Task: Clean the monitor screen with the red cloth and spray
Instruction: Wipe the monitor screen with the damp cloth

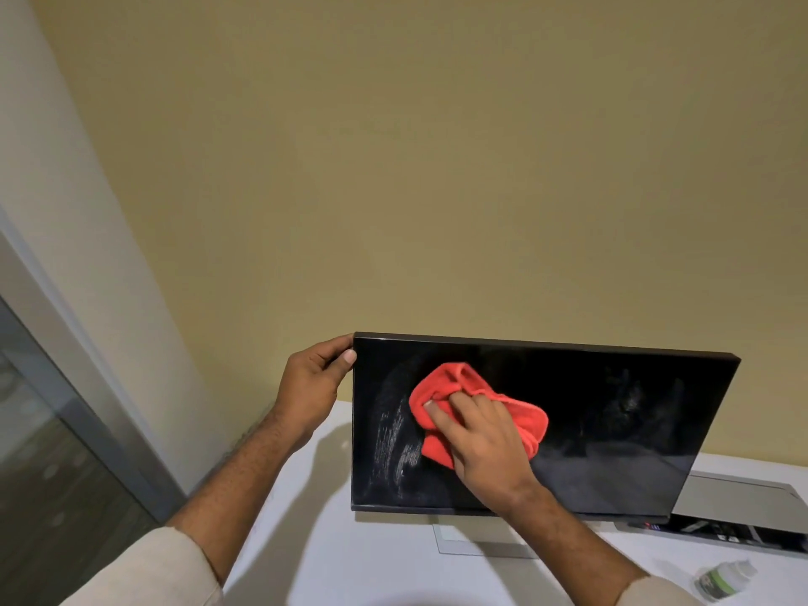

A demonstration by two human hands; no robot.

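The black monitor [621, 413] stands on a white table, its screen dark, with whitish streaks on the left part. My left hand [312, 382] grips the monitor's upper left corner, thumb on the front edge. My right hand [483, 439] presses the bunched red cloth [459, 384] flat against the left half of the screen, just right of the streaks. The spray bottle [723, 579], small and white with a green label, lies on the table at the lower right, away from both hands.
The white table [371, 562] carries the monitor's clear rectangular stand base [476, 546]. A grey flat device [743, 505] lies behind the monitor at right. A beige wall rises behind; a glass panel with a grey frame [65, 430] runs along the left.
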